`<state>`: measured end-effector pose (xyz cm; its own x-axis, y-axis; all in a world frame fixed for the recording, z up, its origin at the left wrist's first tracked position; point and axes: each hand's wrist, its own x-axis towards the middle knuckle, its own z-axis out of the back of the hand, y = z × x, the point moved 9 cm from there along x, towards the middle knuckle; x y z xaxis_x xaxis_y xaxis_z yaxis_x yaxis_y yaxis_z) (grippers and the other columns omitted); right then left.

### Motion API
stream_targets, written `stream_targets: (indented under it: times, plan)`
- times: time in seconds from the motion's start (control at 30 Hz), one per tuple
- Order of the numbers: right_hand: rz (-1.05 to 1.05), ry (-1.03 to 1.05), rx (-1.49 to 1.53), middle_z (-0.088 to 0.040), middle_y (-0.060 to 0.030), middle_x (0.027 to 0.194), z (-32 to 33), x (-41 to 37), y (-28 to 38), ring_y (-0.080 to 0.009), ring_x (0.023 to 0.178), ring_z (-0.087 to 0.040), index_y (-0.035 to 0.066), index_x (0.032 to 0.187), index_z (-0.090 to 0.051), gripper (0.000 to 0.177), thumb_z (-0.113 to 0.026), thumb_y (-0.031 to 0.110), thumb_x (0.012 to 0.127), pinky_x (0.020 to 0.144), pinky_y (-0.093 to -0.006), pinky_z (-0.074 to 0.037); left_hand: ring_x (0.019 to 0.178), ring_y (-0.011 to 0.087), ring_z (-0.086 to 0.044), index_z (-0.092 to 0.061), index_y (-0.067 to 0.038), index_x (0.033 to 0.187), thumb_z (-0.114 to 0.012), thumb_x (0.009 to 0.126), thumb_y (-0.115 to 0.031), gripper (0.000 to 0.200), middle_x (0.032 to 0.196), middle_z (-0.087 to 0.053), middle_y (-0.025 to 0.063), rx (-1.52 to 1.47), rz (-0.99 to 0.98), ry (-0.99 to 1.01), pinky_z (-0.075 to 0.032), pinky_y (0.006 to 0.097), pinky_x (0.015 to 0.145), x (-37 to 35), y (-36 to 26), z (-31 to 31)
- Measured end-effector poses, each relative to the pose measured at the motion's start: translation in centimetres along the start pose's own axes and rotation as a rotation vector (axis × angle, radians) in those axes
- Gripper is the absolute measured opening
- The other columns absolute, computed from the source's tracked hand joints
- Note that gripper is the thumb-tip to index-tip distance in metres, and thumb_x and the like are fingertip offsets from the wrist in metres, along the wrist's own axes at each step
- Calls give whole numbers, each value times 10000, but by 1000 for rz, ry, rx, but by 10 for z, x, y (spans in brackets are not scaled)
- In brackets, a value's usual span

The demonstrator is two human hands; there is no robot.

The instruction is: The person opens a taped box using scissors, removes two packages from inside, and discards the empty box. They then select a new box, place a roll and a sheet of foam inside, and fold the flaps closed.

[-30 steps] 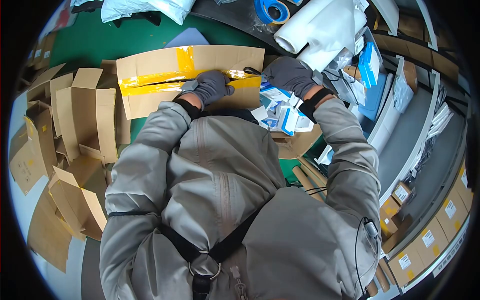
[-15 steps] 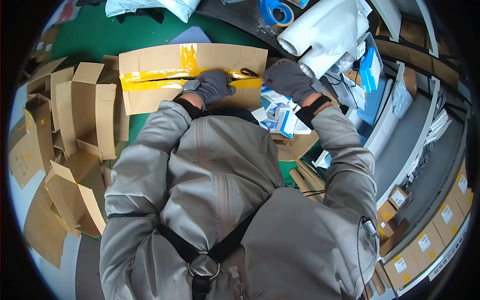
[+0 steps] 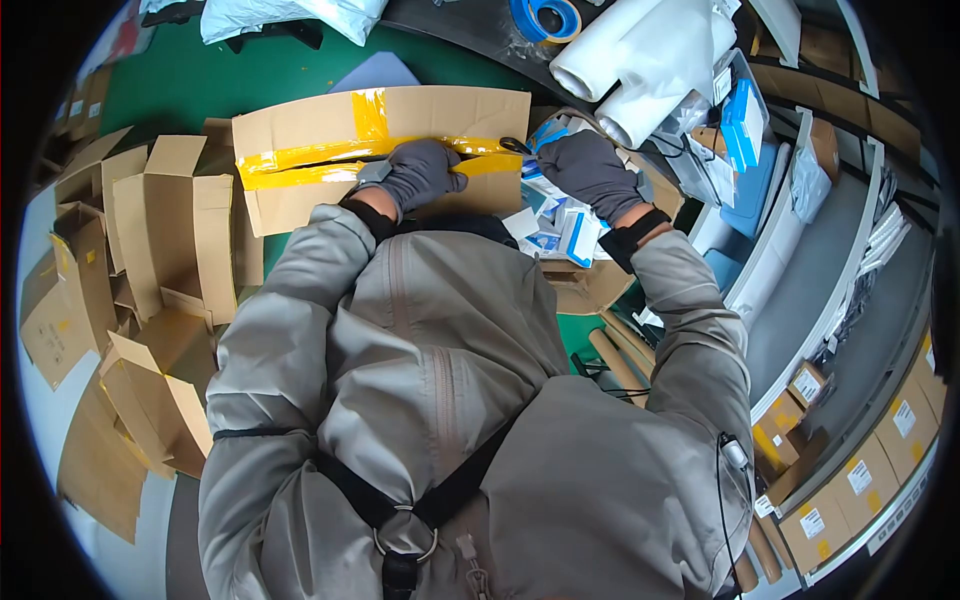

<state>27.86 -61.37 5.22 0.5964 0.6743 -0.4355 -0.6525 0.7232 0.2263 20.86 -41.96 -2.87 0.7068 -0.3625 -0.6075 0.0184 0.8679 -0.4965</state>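
Note:
A cardboard box with yellow tape along its split seam stands in front of me. My left hand, in a dark grey glove, is closed on the taped edge near the middle of the box. My right hand, gloved the same way, is closed just past the box's right end. A small black loop shows between that hand and the tape; what the fingers hold, I cannot tell. Under the right hand lie small blue and white packets in an open carton.
Opened cardboard boxes crowd the left side. White rolls and a blue tape roll lie at the upper right. Shelving with labelled cartons runs down the right, and cardboard tubes lean below.
My right hand has moved slightly right and down, away from the box's end, and the black loop has shifted right with it. My left hand keeps its hold on the taped edge.

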Motion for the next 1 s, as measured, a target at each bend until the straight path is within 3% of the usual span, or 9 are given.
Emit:
stream_targets:
  times: [0.13, 0.4, 0.5, 0.67, 0.8, 1.0]
  plan:
    - [31, 71, 14, -724, -175, 836, 3, 3, 4, -382, 814, -712, 151, 985, -777, 249, -665, 372, 970, 769, -502, -554, 1015, 341, -751, -801, -140, 1208, -700, 897, -589, 555, 1092, -788, 143, 15, -13, -12, -586, 466, 923, -4, -1, 0]
    - [207, -13, -24, -707, -150, 758, -3, 25, 0, -380, 761, -715, 144, 915, -777, 203, -669, 314, 936, 735, -497, -557, 991, 341, -752, -807, -147, 1187, -721, 887, -571, 527, 1062, -787, 149, 9, 3, -17, -586, 468, 905, -5, -1, 0]
    - [250, 0, -257, -702, -127, 724, -16, 43, 27, -356, 721, -722, 132, 859, -776, 178, -679, 277, 898, 704, -491, -558, 981, 347, -750, -811, -146, 1176, -724, 882, -569, 522, 1048, -786, 150, 28, -14, -47, -585, 470, 897, -6, -4, -4]
    - [272, -60, -291, -706, -110, 715, -12, 43, 49, -331, 691, -725, 134, 819, -775, 175, -679, 267, 880, 673, -474, -555, 969, 357, -745, -817, -145, 1152, -724, 876, -569, 514, 1028, -780, 156, -9, -14, -50, -583, 476, 883, -13, -3, 8]
    - [180, 64, -197, -732, -107, 742, 0, 38, 41, -321, 720, -743, 141, 835, -805, 191, -659, 259, 875, 640, -474, -552, 964, 364, -742, -817, -139, 1135, -728, 875, -558, 501, 1008, -774, 165, -41, -35, -83, -582, 482, 875, -13, 0, 8]
    - [170, -78, -313, -735, -98, 760, -29, 39, 43, -313, 728, -740, 161, 859, -811, 188, -666, 278, 881, 637, -466, -542, 972, 365, -740, -813, -129, 1128, -724, 881, -549, 495, 1014, -772, 170, -48, -64, -55, -579, 483, 880, -11, -5, 7]
